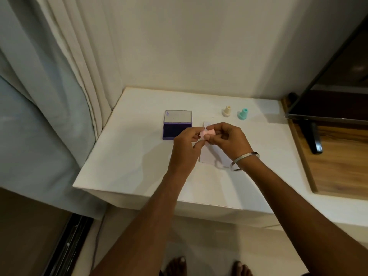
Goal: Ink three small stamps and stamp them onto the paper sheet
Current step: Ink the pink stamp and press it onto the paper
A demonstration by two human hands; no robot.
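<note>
A small pink stamp (208,134) is held above the table between the fingers of both hands. My left hand (185,144) grips its left side and my right hand (229,138) its right side. Below them lies the white paper sheet (209,156), mostly hidden, with one faint stamped mark (208,124) near its far edge. An open purple ink pad (175,130) sits left of the sheet, its lid up. A cream stamp (227,111) and a teal stamp (243,114) stand upright behind the sheet on the right.
The white table (129,156) stands in a corner, with curtains (65,76) to the left and a wall behind. A dark screen (328,108) on a stand over a wooden surface (338,166) borders the right side. Bare feet show below.
</note>
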